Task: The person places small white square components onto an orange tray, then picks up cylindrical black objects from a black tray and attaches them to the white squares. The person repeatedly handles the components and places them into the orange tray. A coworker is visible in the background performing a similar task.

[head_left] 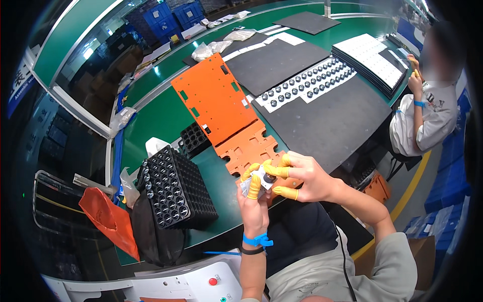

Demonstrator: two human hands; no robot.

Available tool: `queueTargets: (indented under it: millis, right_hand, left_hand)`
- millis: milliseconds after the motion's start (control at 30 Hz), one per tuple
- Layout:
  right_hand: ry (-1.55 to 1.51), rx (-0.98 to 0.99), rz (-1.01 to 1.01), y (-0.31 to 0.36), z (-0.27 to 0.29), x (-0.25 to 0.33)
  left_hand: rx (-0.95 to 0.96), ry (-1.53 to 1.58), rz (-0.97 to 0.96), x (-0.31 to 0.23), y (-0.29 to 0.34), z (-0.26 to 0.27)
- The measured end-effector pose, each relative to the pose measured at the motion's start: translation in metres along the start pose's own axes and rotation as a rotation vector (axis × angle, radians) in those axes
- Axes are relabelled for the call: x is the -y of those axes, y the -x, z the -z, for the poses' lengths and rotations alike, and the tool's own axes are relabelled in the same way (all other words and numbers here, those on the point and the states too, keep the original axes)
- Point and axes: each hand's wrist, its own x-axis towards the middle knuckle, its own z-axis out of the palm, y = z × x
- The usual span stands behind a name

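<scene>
Above the near edge of the table, my left hand [255,214] is closed around a small white part with a black round piece [269,177] on its side. My right hand [316,182] meets it from the right, index finger and thumb at the black round piece. Yellow finger covers sit on the fingertips of both hands. Just beyond my hands lies an orange plastic fixture [249,151] with notched edges, and a flat orange panel [214,95] with cut-outs rises from its far side.
To the left stands a stack of black trays [193,194] with round parts in its cells. A smaller black tray [194,137] is behind it. Rows of black round parts [307,83] lie on white sheets beside dark mats [322,118]. At the right, another person [425,108] works by stacked white sheets [370,58].
</scene>
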Motion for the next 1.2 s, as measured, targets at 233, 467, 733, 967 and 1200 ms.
queueTargets:
  millis: [233, 467, 733, 967, 1200]
  right_hand:
    - [0.370, -0.178, 0.096, 0.005, -0.013, -0.003]
    - [0.245, -0.185, -0.385, -0.027, 0.000, -0.063]
    - [-0.103, 0.332, -0.931, -0.056, -0.008, -0.145]
    - [-0.167, 0.643, -1.031, -0.080, -0.017, -0.155]
    - [-0.012, 0.715, -1.128, -0.099, -0.019, -0.152]
  left_hand:
    - [-0.030, -0.025, 0.029, 0.016, -0.011, -0.005]
    - [-0.120, 0.070, 0.058, 0.015, -0.021, 0.015]
    - [-0.086, 0.138, 0.059, 0.019, -0.026, 0.022]
    - [-0.064, 0.178, 0.074, 0.016, -0.027, 0.028]
    - [-0.035, 0.359, 0.044, 0.018, -0.029, 0.034]
